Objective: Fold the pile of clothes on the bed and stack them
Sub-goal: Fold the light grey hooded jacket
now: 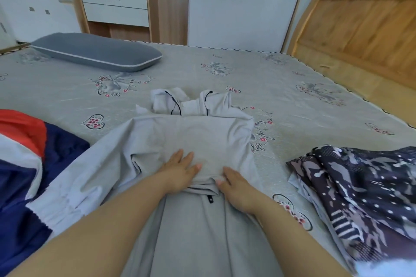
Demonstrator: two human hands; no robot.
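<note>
A pale grey hoodie (193, 132) lies spread in the middle of the bed (292, 87), its hood end pointing away from the person. The hood is bunched at the far end, with two black drawstrings showing against the light cloth. The fabric is soft and plain, with loose creases; one sleeve runs out to the left toward the near edge, ending in a gathered cuff. A fold crosses the body of the garment, and below it a small black tag shows on the lower layer.

The left hand (180, 171) lies flat on the upper layer, fingers spread and straight, pressing down and gripping nothing. The right hand (236, 186) rests at the fold's edge, its fingers curled around the cloth there, pinching the hoodie's folded layer.

A red, white and navy garment (27, 164) lies to the left of the hoodie, and a dark patterned garment (360, 191) lies to the right. A grey pillow (94, 51) sits at the far left of the bed, well apart from the clothes.
</note>
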